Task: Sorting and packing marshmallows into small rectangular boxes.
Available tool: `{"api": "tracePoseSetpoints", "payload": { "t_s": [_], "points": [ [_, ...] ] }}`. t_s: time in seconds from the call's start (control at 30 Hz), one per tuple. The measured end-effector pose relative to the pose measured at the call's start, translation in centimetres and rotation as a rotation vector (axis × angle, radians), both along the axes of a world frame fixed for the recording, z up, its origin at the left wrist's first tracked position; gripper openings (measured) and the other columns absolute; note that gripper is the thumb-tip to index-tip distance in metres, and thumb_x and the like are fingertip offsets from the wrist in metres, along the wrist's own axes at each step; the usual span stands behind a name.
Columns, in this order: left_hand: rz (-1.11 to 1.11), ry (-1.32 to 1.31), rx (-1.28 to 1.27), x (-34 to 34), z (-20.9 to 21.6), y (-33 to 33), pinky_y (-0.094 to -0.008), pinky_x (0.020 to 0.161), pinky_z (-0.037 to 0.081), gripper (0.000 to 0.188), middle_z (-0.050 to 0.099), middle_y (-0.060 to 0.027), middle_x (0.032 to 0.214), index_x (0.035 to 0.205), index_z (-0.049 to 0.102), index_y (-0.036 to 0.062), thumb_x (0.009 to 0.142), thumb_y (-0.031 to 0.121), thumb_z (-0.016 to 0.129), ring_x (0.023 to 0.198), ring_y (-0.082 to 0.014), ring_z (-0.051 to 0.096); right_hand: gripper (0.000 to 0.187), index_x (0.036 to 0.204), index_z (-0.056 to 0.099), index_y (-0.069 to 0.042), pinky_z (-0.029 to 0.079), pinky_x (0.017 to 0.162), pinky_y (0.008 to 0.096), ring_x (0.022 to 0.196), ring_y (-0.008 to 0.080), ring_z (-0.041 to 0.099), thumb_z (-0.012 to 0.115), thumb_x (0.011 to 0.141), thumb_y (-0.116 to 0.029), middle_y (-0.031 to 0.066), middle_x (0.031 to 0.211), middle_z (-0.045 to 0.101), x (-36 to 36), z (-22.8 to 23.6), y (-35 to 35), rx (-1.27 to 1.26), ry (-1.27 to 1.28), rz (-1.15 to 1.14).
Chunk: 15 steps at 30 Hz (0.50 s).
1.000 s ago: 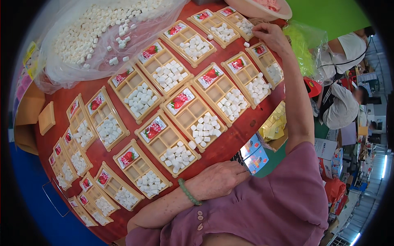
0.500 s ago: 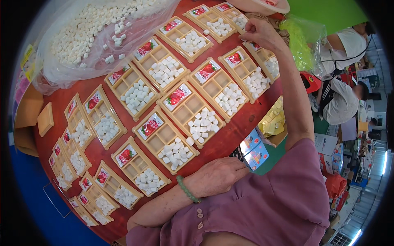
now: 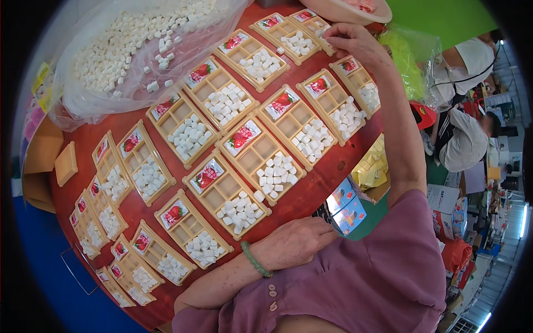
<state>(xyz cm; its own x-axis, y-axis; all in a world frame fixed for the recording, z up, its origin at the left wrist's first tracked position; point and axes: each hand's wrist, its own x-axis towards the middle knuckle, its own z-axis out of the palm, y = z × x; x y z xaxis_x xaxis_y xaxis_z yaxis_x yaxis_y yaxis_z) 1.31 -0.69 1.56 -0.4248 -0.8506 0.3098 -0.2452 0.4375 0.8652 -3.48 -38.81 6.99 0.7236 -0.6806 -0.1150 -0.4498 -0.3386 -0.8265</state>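
My right hand (image 3: 355,43) reaches out to the far right side of the table. Its thumb and fingertips are pinched together over a beige compartment tray (image 3: 308,18); whatever they hold is too small to make out. Close to the table's front edge, my left hand (image 3: 300,238) rests before my body with its fingers loosely curled, nothing visible in them and its palm hidden. A green bead bracelet (image 3: 255,260) circles that wrist. Nearest to it stands a tray (image 3: 214,191) with a strawberry-printed packet (image 3: 206,174) in one compartment and white marshmallows (image 3: 240,212) piled in another.
Several similar trays stand in rows on the red table (image 3: 338,169). A large clear bag (image 3: 139,61) of marshmallows lies at the far left, near a beige lid (image 3: 66,164). A pale bowl (image 3: 383,12) stands at the far right. People (image 3: 463,136) sit beyond the table.
My right hand has shifted slightly left, further over the far tray, its fingers still pinched. My left hand stays put. The whole view has moved a little.
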Motion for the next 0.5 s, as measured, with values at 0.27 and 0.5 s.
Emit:
{"api": "tracePoseSetpoints", "payload": {
  "t_s": [0.27,0.5],
  "points": [
    [-0.012,-0.026,0.021,0.0,-0.1,0.1,-0.0371,0.087,0.054,0.036,0.065,-0.013,0.101,0.112,0.064,-0.0027,0.077,0.0,0.059,0.1,-0.0278,0.064,0.017,0.097,0.064,0.001,0.044,0.054,0.0255,0.061,0.0084,0.053,0.062,0.091,-0.015,0.0021,0.068,0.058,4.9,-0.2,1.2,-0.445,0.229,0.081],
    [0.043,0.037,-0.014,-0.1,-0.2,0.3,-0.0389,0.084,0.053,0.027,0.061,-0.0143,0.094,0.102,0.061,-0.0041,0.076,-0.001,0.057,0.094,-0.0292,0.062,0.021,0.104,0.065,0.002,0.045,0.057,0.0282,0.063,0.0107,0.054,0.062,0.091,-0.014,0.0034,0.076,0.062,5.3,-0.9,1.2,-0.541,0.235,0.086]
  ]
}}
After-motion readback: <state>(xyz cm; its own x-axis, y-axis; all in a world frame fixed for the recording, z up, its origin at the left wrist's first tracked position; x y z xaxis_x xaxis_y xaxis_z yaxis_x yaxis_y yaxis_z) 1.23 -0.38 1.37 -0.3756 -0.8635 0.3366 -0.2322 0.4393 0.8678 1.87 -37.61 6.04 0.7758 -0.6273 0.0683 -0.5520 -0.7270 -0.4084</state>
